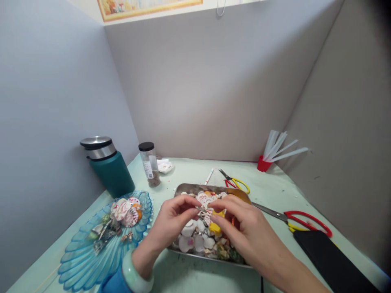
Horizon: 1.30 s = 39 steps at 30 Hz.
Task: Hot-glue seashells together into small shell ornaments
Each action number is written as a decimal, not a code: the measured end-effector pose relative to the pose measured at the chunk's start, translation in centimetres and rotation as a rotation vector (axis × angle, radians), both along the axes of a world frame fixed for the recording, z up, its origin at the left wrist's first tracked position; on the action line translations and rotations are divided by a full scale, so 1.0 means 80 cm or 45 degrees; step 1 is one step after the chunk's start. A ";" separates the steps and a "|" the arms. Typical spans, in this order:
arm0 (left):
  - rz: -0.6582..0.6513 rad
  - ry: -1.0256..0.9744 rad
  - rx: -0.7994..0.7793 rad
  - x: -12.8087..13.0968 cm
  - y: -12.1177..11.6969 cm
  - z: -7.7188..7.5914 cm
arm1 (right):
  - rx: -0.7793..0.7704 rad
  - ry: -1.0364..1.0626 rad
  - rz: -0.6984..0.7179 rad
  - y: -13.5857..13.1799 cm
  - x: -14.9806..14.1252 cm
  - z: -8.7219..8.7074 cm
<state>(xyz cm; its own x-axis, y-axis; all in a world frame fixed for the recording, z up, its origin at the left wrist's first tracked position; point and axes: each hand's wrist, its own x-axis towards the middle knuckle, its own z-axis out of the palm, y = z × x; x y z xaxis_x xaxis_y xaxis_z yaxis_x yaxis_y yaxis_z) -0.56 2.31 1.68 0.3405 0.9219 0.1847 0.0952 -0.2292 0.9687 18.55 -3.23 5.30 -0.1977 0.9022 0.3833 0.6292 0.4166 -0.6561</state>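
Note:
My left hand [172,221], with a pale green bangle [137,270] at its wrist, pinches a small light-coloured piece [202,210] too small to name. From the other side my right hand [246,228] meets it, thumb and fingers bent close together at the piece; what they grip is hidden. Both hands are above a metal tray [210,260] full of mixed small pieces: white rounded bits, shell-like bits and yellow pieces [215,228]. To the left, a blue shell-shaped glass dish [88,260] holds spotted white discs [131,215] and small shiny bits.
Behind the dish stand a teal bottle [111,173] and a clear jar [149,165] with a black lid. Beyond the tray lie a marker [209,176] and small scissors [236,183]. Larger red-handled scissors [308,221], a black flat object [330,260] and a red cup of strips [264,163] are at right.

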 end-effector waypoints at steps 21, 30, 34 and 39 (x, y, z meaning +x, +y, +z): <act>-0.049 1.402 0.797 -0.017 0.014 -0.027 | -0.035 -0.962 -0.074 0.008 -0.024 -0.032; 0.046 1.439 0.747 -0.018 0.018 -0.037 | 0.038 -0.955 -0.062 0.008 -0.023 -0.036; 0.035 1.399 0.767 -0.016 0.013 -0.029 | 0.000 -0.977 -0.171 0.011 -0.006 -0.025; -0.139 1.355 0.771 -0.013 0.006 -0.025 | -0.118 -1.112 -0.249 0.013 0.014 -0.008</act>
